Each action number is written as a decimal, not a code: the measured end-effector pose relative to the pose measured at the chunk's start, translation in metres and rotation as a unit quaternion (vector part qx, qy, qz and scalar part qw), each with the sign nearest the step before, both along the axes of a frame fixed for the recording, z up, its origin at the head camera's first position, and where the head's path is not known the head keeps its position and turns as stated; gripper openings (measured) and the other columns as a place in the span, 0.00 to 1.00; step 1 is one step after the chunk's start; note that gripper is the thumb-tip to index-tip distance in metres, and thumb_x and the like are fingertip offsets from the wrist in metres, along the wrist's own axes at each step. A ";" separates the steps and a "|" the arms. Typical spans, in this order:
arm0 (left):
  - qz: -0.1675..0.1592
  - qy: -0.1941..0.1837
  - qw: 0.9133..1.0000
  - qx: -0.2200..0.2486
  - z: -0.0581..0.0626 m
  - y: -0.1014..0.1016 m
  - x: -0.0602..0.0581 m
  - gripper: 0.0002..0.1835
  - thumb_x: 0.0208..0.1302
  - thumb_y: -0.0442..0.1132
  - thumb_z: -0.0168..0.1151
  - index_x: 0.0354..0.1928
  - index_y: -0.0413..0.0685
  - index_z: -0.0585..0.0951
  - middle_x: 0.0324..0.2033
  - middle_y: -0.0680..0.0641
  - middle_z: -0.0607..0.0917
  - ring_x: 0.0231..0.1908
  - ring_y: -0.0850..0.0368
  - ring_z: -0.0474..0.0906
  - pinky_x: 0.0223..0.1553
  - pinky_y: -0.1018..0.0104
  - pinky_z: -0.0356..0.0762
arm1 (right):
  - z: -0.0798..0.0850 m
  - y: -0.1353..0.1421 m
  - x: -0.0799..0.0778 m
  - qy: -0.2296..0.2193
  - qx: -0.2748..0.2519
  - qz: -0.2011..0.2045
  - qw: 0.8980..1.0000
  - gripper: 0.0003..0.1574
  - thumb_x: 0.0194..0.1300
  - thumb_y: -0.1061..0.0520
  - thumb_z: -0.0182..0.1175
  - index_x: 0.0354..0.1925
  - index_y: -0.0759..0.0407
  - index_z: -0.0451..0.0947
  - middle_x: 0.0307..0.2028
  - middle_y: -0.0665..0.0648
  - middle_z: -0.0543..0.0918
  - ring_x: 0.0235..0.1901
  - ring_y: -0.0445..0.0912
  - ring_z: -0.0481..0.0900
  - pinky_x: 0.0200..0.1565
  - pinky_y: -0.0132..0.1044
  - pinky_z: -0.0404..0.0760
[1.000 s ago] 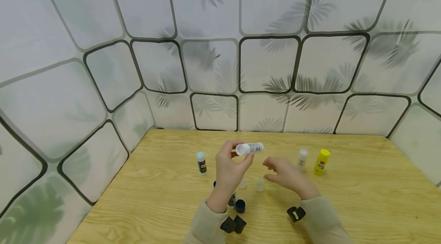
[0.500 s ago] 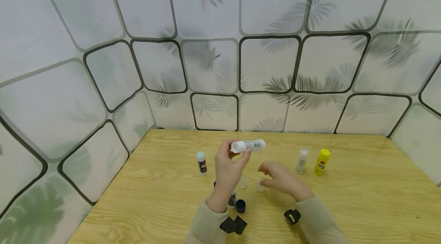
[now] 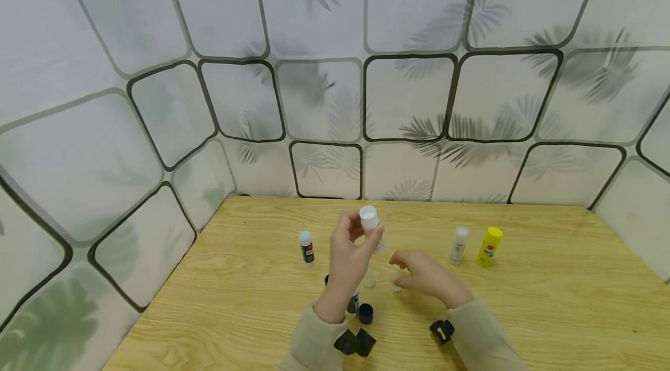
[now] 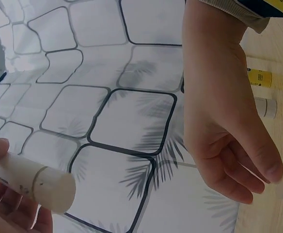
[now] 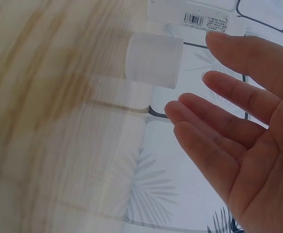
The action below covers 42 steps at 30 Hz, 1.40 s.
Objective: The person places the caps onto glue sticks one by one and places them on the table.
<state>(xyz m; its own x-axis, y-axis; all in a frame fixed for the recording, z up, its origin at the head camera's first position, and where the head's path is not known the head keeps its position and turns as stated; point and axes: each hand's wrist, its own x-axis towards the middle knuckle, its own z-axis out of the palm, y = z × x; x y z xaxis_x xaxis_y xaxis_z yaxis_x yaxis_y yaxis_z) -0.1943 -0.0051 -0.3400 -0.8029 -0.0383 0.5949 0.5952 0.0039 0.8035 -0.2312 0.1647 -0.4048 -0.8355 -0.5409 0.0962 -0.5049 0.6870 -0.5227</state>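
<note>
My left hand (image 3: 349, 257) grips a white glue stick (image 3: 369, 218) between thumb and fingers, raised above the table and tilted. Its printed label with a barcode shows along the top of the right wrist view. Low over the table, my right hand (image 3: 431, 281) has its fingers loosely bent around a gap. A translucent cap (image 5: 154, 60) stands just beyond its fingertips, apart from them in the right wrist view; the head view partly hides it behind the thumb. Another translucent cap (image 3: 369, 279) sits to its left, beside my left wrist.
On the left stands a dark-labelled glue stick (image 3: 307, 249) with a light blue top. Another dark-labelled glue stick (image 3: 353, 303) is partly behind my left wrist, beside a dark blue cap (image 3: 366, 314). A white glue stick (image 3: 458, 245) and a yellow one (image 3: 489, 247) stand right.
The white glue stick in my left hand has turned from lying nearly level to one end pointing up. My right hand has moved left and down to the translucent cap.
</note>
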 end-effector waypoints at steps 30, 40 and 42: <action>0.030 0.034 0.993 -0.108 -0.003 0.001 0.001 0.13 0.45 0.36 0.70 0.37 0.43 0.82 0.31 0.51 0.78 0.30 0.60 0.71 0.21 0.71 0.72 | -0.009 -0.003 -0.002 -0.012 0.011 0.021 1.000 0.17 0.50 0.64 0.63 0.40 0.67 0.74 0.38 0.61 0.78 0.36 0.53 0.75 0.37 0.47 0.73; 0.021 0.025 0.992 -0.123 -0.002 0.002 0.001 0.14 0.44 0.34 0.70 0.37 0.44 0.82 0.33 0.51 0.79 0.33 0.60 0.72 0.24 0.70 0.74 | -0.008 -0.003 -0.001 -0.030 0.017 0.022 0.999 0.16 0.48 0.67 0.62 0.39 0.67 0.74 0.37 0.61 0.78 0.38 0.54 0.75 0.38 0.49 0.73; 0.018 0.022 0.992 -0.121 -0.002 0.002 0.001 0.14 0.44 0.34 0.70 0.37 0.44 0.82 0.33 0.51 0.79 0.33 0.60 0.72 0.24 0.70 0.74 | -0.009 -0.004 -0.001 -0.035 0.017 0.023 0.999 0.16 0.48 0.68 0.62 0.39 0.66 0.74 0.38 0.61 0.78 0.39 0.54 0.75 0.39 0.49 0.73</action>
